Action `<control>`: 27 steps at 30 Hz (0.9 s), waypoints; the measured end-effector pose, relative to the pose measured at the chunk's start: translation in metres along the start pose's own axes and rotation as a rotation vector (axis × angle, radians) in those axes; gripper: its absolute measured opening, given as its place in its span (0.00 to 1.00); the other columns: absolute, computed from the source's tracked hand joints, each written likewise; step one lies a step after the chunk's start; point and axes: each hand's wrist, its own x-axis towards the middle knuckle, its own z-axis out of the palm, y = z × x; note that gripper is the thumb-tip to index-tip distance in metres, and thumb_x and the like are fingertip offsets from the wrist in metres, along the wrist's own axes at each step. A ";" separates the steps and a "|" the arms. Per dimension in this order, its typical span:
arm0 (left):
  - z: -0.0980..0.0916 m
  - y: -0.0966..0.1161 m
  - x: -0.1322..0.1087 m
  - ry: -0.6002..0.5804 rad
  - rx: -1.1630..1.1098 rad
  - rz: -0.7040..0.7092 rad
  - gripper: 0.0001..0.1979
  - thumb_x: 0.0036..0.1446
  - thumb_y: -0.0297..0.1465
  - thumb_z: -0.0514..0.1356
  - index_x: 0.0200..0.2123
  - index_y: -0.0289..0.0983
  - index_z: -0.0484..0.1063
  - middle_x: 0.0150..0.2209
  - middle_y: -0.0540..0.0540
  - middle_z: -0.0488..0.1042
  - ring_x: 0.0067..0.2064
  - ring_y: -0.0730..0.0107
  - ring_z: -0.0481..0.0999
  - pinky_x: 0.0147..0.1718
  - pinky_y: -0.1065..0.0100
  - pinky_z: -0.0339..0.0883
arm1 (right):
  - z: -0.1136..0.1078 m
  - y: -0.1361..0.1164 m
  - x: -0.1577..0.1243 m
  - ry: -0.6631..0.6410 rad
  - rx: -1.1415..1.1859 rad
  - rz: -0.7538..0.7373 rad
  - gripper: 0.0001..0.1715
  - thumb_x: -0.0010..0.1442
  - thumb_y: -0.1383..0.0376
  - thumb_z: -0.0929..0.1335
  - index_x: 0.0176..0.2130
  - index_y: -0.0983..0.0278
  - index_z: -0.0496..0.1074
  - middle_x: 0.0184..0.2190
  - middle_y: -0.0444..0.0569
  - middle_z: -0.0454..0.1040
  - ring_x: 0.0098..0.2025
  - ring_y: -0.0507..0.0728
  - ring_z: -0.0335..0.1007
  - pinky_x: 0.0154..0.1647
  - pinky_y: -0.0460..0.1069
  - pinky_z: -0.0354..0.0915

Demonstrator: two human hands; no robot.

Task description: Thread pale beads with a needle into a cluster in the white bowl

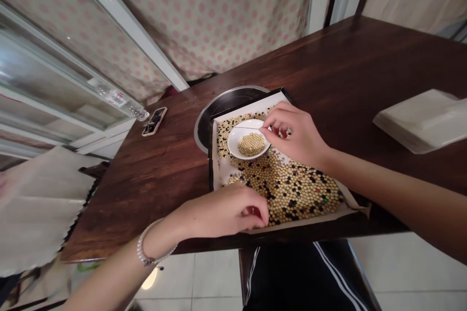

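Brown wood table point(164, 194), seen from above, bearing a black-edged, white-lined tray point(279, 100). Loose beads point(302, 189), mostly pale yellow w/ black & a few coloured ones, cover most of the tray's floor. White bowl point(233, 145) w/ pale beads point(251, 145) inside is over the tray's rear L part; can't tell if it rests on the loose beads or is held up. R hand point(295, 136), over the tray's rear half, is at the bowl's R rim, thumb & index pinching a thin dark needle-like rod point(248, 128) that crosses above the bowl; a few beads show by its curled fingers. L hand point(226, 209), at the tray's front L, is curled, thumb & index close together by the loose beads; can't tell if it's gripping anything. Pearly bracelet point(148, 252) on L wrist, outside the tray. Partly under the tray's rear L: round dark panel point(202, 126) w/ metal rim. L of tray, well apart: phone point(155, 121) & clear bottle point(120, 98). R of tray, also well apart: white container point(423, 121). Behind tray: pink-dotted curtain point(237, 9). Below tray's front edge: black clothing point(299, 277) w/ white stripes.
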 end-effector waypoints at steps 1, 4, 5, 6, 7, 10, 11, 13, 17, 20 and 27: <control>0.002 0.000 0.002 -0.076 -0.058 -0.010 0.06 0.55 0.22 0.56 0.32 0.36 0.72 0.30 0.50 0.76 0.30 0.76 0.74 0.30 0.75 0.64 | 0.000 0.000 0.000 -0.004 0.006 -0.003 0.04 0.52 0.72 0.66 0.27 0.65 0.67 0.30 0.44 0.65 0.24 0.46 0.59 0.25 0.45 0.59; 0.006 -0.010 0.010 -0.058 -0.129 -0.120 0.06 0.57 0.24 0.55 0.33 0.34 0.72 0.28 0.49 0.76 0.28 0.76 0.74 0.28 0.75 0.64 | 0.000 0.001 0.001 -0.011 0.010 -0.003 0.04 0.53 0.72 0.65 0.27 0.64 0.67 0.30 0.43 0.64 0.24 0.46 0.59 0.25 0.45 0.58; 0.005 -0.014 0.011 0.006 -0.123 -0.161 0.07 0.58 0.25 0.54 0.34 0.34 0.71 0.29 0.48 0.75 0.28 0.76 0.74 0.27 0.75 0.64 | 0.001 0.001 0.001 -0.014 0.010 -0.002 0.04 0.53 0.72 0.65 0.27 0.64 0.66 0.30 0.43 0.64 0.24 0.46 0.60 0.25 0.44 0.58; 0.003 -0.017 0.011 0.076 -0.080 -0.201 0.08 0.59 0.26 0.53 0.33 0.33 0.71 0.29 0.48 0.75 0.28 0.75 0.74 0.26 0.75 0.63 | 0.001 0.001 0.001 -0.015 0.010 -0.002 0.04 0.53 0.72 0.65 0.27 0.64 0.66 0.30 0.43 0.64 0.24 0.46 0.60 0.25 0.44 0.58; 0.001 -0.019 0.010 0.135 -0.010 -0.238 0.09 0.59 0.27 0.52 0.31 0.32 0.71 0.27 0.47 0.74 0.28 0.75 0.73 0.25 0.74 0.62 | 0.000 0.001 0.001 -0.016 0.012 -0.002 0.04 0.53 0.72 0.65 0.27 0.64 0.66 0.30 0.43 0.64 0.25 0.46 0.60 0.25 0.44 0.58; -0.010 -0.016 0.002 0.177 0.175 -0.324 0.12 0.59 0.31 0.53 0.27 0.32 0.71 0.23 0.48 0.71 0.27 0.73 0.71 0.24 0.73 0.60 | 0.000 0.001 0.002 -0.020 0.012 -0.005 0.04 0.53 0.71 0.65 0.27 0.64 0.66 0.30 0.43 0.64 0.25 0.46 0.59 0.25 0.44 0.58; -0.013 -0.013 0.000 0.167 0.187 -0.325 0.13 0.59 0.32 0.53 0.27 0.32 0.71 0.23 0.48 0.71 0.26 0.74 0.70 0.24 0.73 0.60 | 0.000 0.001 0.002 -0.021 0.011 -0.006 0.04 0.53 0.71 0.65 0.27 0.64 0.66 0.30 0.43 0.64 0.25 0.46 0.59 0.26 0.44 0.58; -0.013 -0.006 0.000 0.157 0.139 -0.236 0.12 0.61 0.31 0.52 0.29 0.33 0.71 0.24 0.49 0.71 0.26 0.75 0.70 0.25 0.73 0.61 | -0.001 0.000 0.002 -0.025 0.008 -0.006 0.04 0.53 0.71 0.65 0.27 0.64 0.66 0.30 0.43 0.64 0.25 0.46 0.59 0.26 0.44 0.58; 0.003 -0.001 0.015 0.217 0.040 0.072 0.09 0.61 0.27 0.51 0.40 0.37 0.71 0.38 0.47 0.74 0.39 0.73 0.72 0.40 0.69 0.67 | 0.000 0.000 0.002 -0.036 -0.001 0.007 0.05 0.54 0.71 0.65 0.27 0.64 0.66 0.30 0.43 0.64 0.25 0.47 0.60 0.27 0.45 0.59; 0.014 -0.010 0.022 0.317 0.174 0.142 0.14 0.61 0.25 0.51 0.48 0.42 0.69 0.52 0.45 0.68 0.53 0.65 0.66 0.52 0.59 0.62 | -0.001 0.001 0.002 -0.031 -0.004 0.008 0.04 0.54 0.71 0.65 0.27 0.64 0.66 0.31 0.43 0.64 0.25 0.47 0.60 0.28 0.45 0.59; 0.010 -0.030 -0.005 0.328 0.225 0.052 0.10 0.61 0.27 0.52 0.40 0.40 0.73 0.44 0.45 0.71 0.46 0.67 0.71 0.44 0.63 0.68 | -0.001 0.001 0.002 -0.014 0.006 0.005 0.04 0.55 0.70 0.64 0.28 0.63 0.66 0.32 0.44 0.65 0.26 0.47 0.61 0.26 0.45 0.59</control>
